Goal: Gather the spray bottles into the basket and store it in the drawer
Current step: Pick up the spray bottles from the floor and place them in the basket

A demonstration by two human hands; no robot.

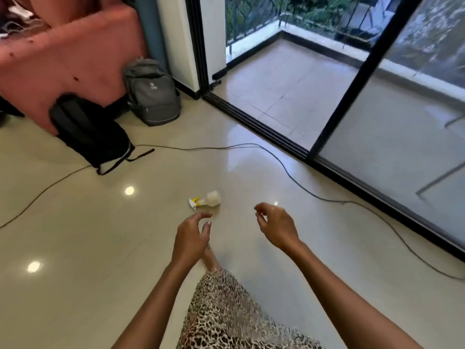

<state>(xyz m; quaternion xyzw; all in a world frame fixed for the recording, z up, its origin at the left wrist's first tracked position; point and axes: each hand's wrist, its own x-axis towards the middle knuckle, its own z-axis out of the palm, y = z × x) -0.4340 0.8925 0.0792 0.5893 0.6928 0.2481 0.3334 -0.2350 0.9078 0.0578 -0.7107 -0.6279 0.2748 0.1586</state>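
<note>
Gathering step, by my reading: one clear spray bottle (pixel 210 199) lies on its side on the tiled floor (pixel 100 248), at 12 o'clock, just beyond both hands. Left hand (pixel 191 236) and right hand (pixel 275 226) hover empty, fingers loosely curled and apart. Next move likely calls for reaching down to grasp the bottle body; basket and drawer are out of view.

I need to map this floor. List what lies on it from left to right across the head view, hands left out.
Black backpack → grey backpack → spray bottle → sliding glass door.
</note>
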